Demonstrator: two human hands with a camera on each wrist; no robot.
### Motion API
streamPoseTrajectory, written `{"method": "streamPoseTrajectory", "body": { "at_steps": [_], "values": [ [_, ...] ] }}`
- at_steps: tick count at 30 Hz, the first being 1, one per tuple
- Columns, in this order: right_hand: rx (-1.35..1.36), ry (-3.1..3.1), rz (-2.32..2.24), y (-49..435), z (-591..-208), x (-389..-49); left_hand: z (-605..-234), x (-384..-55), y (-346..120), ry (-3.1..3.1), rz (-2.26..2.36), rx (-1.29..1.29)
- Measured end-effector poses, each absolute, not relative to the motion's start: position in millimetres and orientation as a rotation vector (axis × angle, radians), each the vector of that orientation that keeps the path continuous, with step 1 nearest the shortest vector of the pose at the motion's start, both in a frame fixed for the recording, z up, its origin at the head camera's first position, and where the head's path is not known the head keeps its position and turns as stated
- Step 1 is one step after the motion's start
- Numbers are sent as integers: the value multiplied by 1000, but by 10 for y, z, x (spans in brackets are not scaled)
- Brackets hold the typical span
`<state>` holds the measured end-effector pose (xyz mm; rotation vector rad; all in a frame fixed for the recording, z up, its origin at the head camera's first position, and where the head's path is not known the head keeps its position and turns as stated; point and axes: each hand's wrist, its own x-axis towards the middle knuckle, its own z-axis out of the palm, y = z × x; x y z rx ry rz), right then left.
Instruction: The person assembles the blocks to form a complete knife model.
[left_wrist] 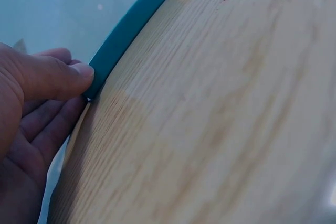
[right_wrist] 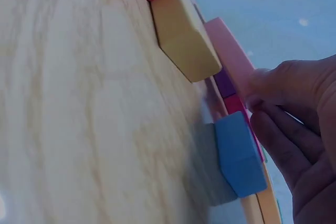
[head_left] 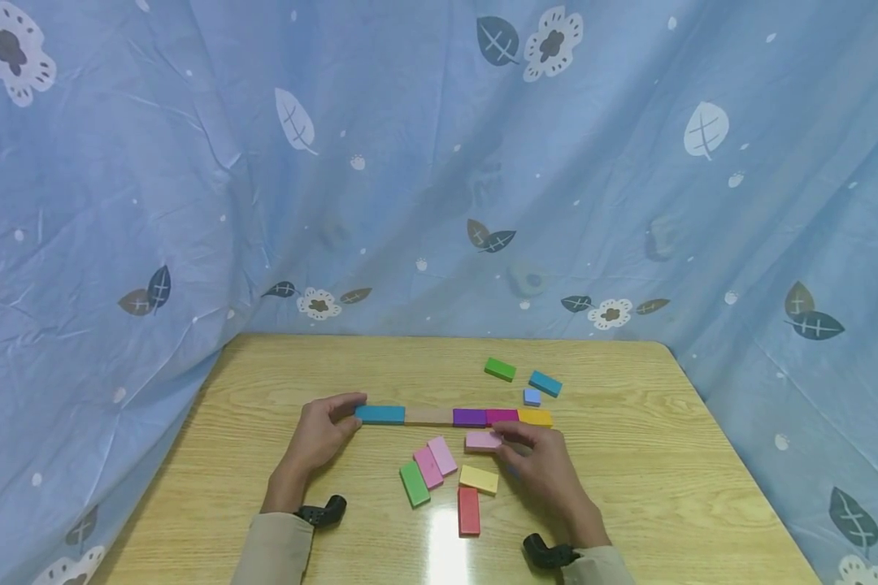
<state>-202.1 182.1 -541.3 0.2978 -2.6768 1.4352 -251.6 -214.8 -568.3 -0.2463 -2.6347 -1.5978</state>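
Observation:
A straight row of blocks lies across the table, from a teal block point(head_left: 380, 415) through tan point(head_left: 428, 416), purple point(head_left: 469, 418) and magenta point(head_left: 502, 417) to an orange-yellow block point(head_left: 535, 418). My left hand point(head_left: 320, 435) pinches the teal block's outer end, thumb on the near side, as the left wrist view also shows. On the near side of the row, my right hand point(head_left: 545, 459) holds a light pink block point(head_left: 482, 441) by its right end between thumb and fingers. Below that hand stands a blue block point(right_wrist: 239, 156), mostly hidden in the head view.
Nearer me lie green point(head_left: 414, 484), pink point(head_left: 428, 468), paler pink point(head_left: 442, 456), pale yellow point(head_left: 479, 479) and red point(head_left: 468, 512) blocks. Behind the row are a green block point(head_left: 500, 369), a blue one point(head_left: 545, 383) and a small blue cube point(head_left: 532, 397). A patterned curtain point(head_left: 410, 203) encloses the table.

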Motion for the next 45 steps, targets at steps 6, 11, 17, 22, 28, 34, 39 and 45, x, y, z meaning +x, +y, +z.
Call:
{"method": "streamPoseTrajectory", "body": {
  "at_steps": [6,11,17,22,28,34,39,45],
  "values": [
    [302,-2774,1317,1808,-5468,-2067,-5697,-2503,-2139,-2632,-1593,-253],
    [256,-2767,1262,1810,-5451,-2054,-5691,-2496,-2141,-2629,-1608,-253],
    [411,-2713,1180,1753,-5379,-2045,-5670,-2492,-2142,-2631,-1608,-246],
    [511,-2709,1170,1722,-5438,-2076,-5697,-2491,-2151,-2631,-1607,-246],
    [554,-2674,1118,1689,-5452,-2142,-5705,-2488,-2149,-2628,-1605,-240],
    [535,-2689,1106,1656,-5447,-2175,-5695,-2490,-2133,-2630,-1614,-229],
    [540,-2685,1096,1645,-5446,-2186,-5692,-2491,-2127,-2626,-1618,-230],
    [542,-2681,1092,1635,-5448,-2195,-5690,-2486,-2128,-2624,-1626,-230]
  ]
}}
